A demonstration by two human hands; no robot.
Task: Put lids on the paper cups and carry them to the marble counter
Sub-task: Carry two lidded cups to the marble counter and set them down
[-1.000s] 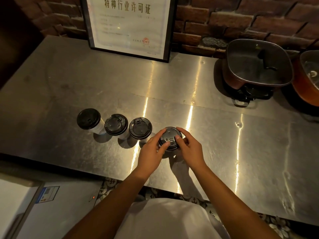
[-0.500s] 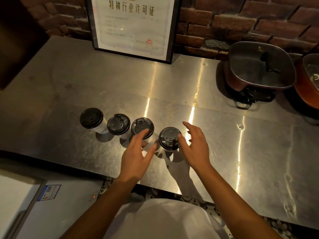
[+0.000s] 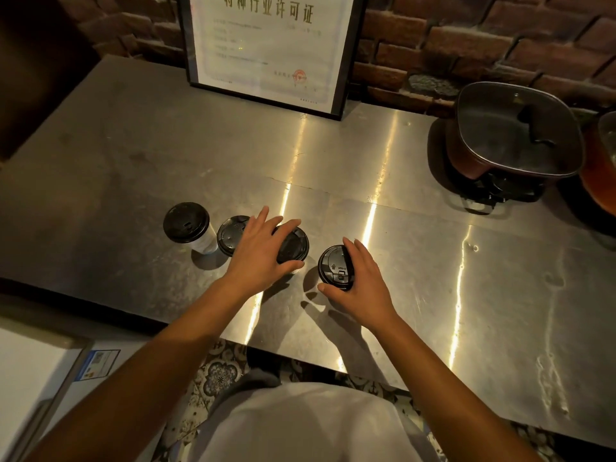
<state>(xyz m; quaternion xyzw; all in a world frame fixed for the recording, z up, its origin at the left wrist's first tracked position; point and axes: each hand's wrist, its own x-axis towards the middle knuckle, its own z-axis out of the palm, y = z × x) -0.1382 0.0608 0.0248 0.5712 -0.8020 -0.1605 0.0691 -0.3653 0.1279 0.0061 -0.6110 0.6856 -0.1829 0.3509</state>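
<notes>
Four white paper cups with black lids stand in a row on the steel counter (image 3: pixel 433 295). The leftmost cup (image 3: pixel 186 223) and the second cup (image 3: pixel 228 235) stand free. My left hand (image 3: pixel 258 253) lies over the third cup (image 3: pixel 295 246), with fingers along the lid's far rim and the thumb at its near rim. My right hand (image 3: pixel 361 285) wraps the right side of the fourth cup (image 3: pixel 333 266), thumb at the near edge. The walls of both held cups are mostly hidden.
A framed certificate (image 3: pixel 266 51) leans on the brick wall at the back. A square electric pot with a glass lid (image 3: pixel 513 135) sits at the back right, another pot (image 3: pixel 600 161) beside it. A white appliance (image 3: pixel 40 378) stands below the counter's near left edge.
Both hands left the fourth cup's lid. The left hand moved left onto the third cup, and the right hand closed round the fourth cup's side.
</notes>
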